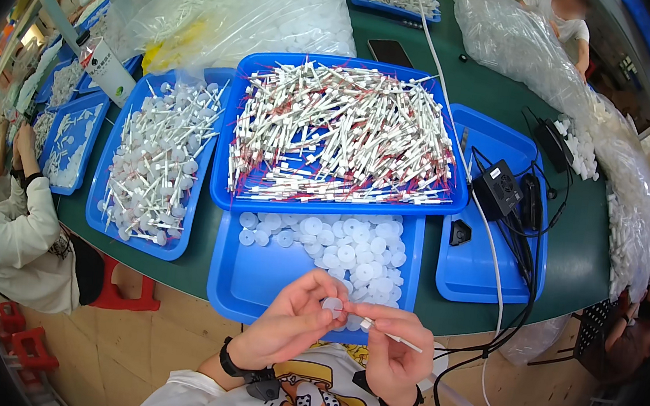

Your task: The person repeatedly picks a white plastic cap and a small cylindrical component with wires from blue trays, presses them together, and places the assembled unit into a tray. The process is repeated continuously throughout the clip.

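- Pinching lightly, the fingers of the left hand (290, 323) are closed on a translucent disc (332, 305), thumb against fingertips; a squeeze on its thin rim might flick it away.
- Fingers of the right hand (402, 357) are drawn together around a white stick (405, 343), its block-like end towards the disc; a loose pinch could let the stick roll or tip.
- A thin red strand (343, 309) shows between the two hands; tugging the hands apart might bend or pull it. Whether it passes through the disc is too small to tell.
- Disc and stick are both held up near the front edge of the lower tray (245, 280); a slip there could drop either among the loose discs (365, 273), where a fallen disc would be hard to pick out, or off the front to the floor (132, 333).
- The upper tray (324, 208), heaped with sticks, overlaps the back of the lower tray; a knock from a forearm could shift it and spill some.
- A white cord (487, 222) crosses the upper tray's right side, and black cables (503, 320) hang over the worktop (582, 251) edge near the right hand; a snagged sleeve or wrist might drag a tray.
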A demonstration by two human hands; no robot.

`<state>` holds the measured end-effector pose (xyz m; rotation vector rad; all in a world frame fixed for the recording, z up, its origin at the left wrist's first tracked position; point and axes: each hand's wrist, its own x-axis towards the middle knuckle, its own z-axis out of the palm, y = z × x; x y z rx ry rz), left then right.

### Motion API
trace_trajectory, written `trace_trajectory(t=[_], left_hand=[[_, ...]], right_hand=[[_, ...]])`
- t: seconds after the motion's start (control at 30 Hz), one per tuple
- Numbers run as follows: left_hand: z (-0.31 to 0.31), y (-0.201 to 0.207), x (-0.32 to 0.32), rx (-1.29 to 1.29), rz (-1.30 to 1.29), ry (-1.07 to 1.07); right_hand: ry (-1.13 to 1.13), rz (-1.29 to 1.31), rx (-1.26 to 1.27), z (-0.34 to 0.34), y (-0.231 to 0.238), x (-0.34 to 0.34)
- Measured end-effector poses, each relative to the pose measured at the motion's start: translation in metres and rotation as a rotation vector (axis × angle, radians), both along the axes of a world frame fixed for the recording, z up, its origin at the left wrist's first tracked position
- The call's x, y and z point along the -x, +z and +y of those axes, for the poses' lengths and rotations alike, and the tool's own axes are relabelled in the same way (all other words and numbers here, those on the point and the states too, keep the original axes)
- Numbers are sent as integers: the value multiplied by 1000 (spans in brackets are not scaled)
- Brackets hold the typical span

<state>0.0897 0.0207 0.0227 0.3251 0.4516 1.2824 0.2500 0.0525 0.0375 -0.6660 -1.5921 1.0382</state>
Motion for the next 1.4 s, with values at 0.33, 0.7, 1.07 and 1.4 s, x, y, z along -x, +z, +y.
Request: trace_trajectory(t=[0.33, 0.7, 1.07, 1.4], left_hand=[[1, -7, -6, -40, -23, 49], [1, -12, -4, -103, -44, 7], [-7, -10, -10, -184, 371, 128], [-10, 19, -6, -341, 879, 150]], right_hand=[[92, -62, -11, 6, 5, -13], [67, -270, 104, 17, 22, -23], [40, -265, 151, 5, 19, -35], [138, 15, 530, -9, 16, -40]])
